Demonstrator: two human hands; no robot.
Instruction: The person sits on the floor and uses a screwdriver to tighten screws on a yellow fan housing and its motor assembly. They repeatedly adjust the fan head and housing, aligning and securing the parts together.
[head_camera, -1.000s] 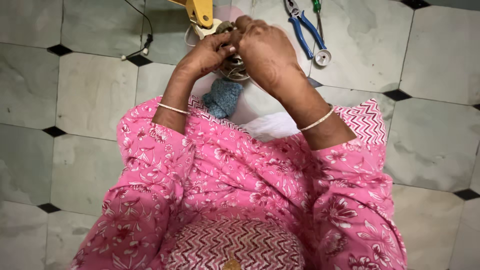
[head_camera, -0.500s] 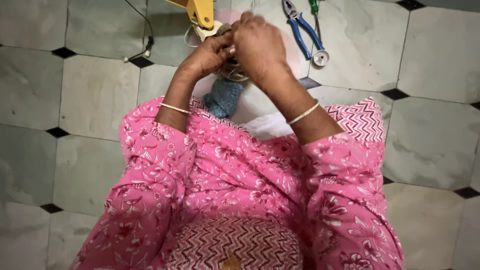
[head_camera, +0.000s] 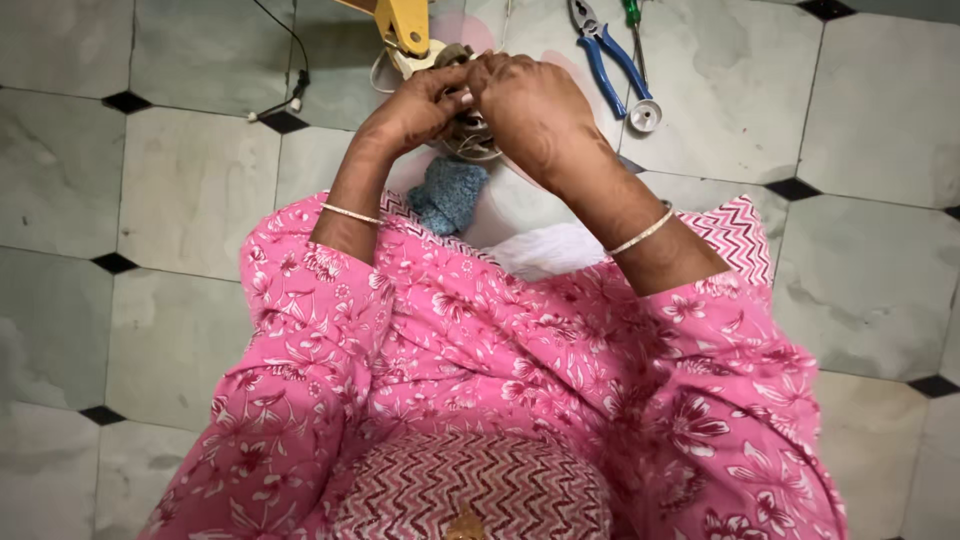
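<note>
A small metal part wound with wire is largely hidden between the left hand and the right hand, whose fingers are clenched around it above the tiled floor. Its exact shape cannot be made out. A yellow tool is cut off at the top edge; blue-handled pliers and a blue cloth are seen nearby.
</note>
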